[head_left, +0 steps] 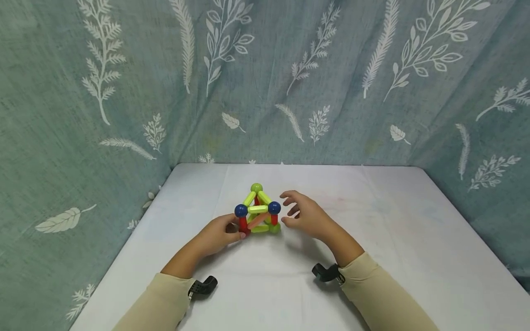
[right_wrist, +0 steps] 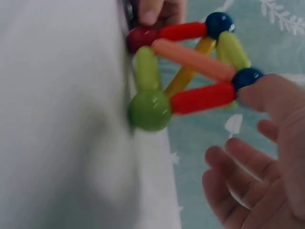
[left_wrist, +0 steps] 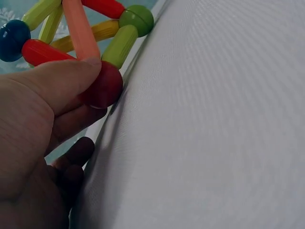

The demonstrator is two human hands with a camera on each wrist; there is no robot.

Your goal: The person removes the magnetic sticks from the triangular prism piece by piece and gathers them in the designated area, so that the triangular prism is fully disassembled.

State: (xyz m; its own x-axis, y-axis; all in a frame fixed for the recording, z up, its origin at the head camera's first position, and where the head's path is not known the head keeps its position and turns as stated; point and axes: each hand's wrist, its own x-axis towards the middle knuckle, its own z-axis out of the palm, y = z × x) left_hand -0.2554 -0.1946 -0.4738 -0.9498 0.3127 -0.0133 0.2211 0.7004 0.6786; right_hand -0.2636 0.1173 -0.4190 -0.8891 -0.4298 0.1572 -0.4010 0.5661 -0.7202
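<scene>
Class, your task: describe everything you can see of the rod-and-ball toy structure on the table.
The rod-and-ball structure is a small frame of glossy, plastic-looking rods in lime green, yellow, red and salmon, joined at round balls: two blue, green ones at the top and at a base corner, and one dark red. It stands upright on the white table, rising to a point. The left hand pinches its dark red corner ball; the right hand is spread beside it, one fingertip at a blue ball.

Two arms in long cream sleeves

Both arms wear soft, cream-coloured sleeves that stop at the wrists. The left hand (head_left: 219, 235) and the right hand (head_left: 308, 217) are bare, with no rings or gloves. A small black camera (head_left: 204, 286) is strapped by the left wrist, and another black camera (head_left: 327, 272) sits by the right wrist.
</scene>
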